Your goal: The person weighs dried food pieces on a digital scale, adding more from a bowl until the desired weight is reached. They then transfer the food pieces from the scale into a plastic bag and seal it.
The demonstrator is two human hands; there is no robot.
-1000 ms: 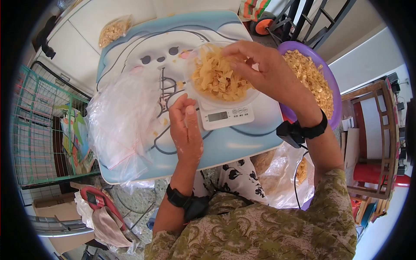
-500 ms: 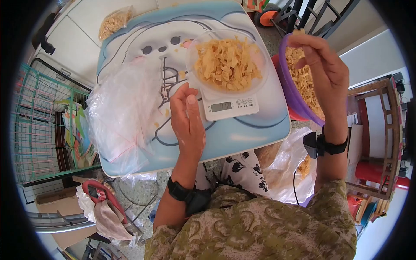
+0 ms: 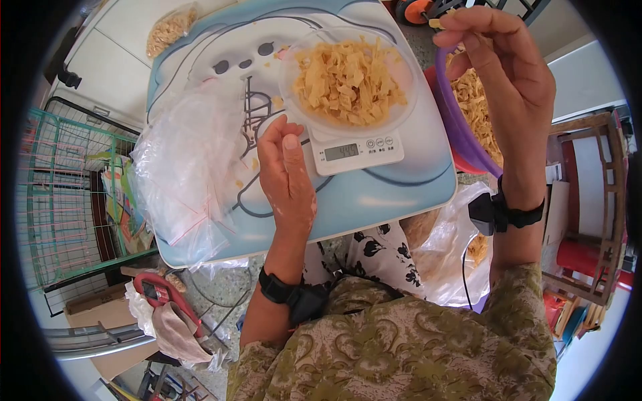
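A clear round bowl (image 3: 287,90) heaped with pale yellow dried strips (image 3: 351,80) rests on a white digital scale (image 3: 368,155), its display lit. My left hand (image 3: 289,180) is at the scale's left side, thumb against curled fingers, with nothing seen in it. Above the purple basin (image 3: 461,127) at the right, my right hand (image 3: 511,67) pinches a small yellow piece (image 3: 435,23) between thumb and fingertips. More dried strips (image 3: 476,110) fill the basin, partly hidden by that hand.
Clear plastic bags (image 3: 187,167) lie on the left of the cartoon-printed table (image 3: 394,194). A bag of dried pieces (image 3: 170,30) is at its back left corner. Another open bag (image 3: 448,260) stands below the right edge. A green wire cage (image 3: 73,200) is at the left.
My right hand has moved up and slightly right, with the yellow piece now clearly visible at its fingertips. The scale's display reads differently. The view has shifted slightly; my left hand stays beside the scale.
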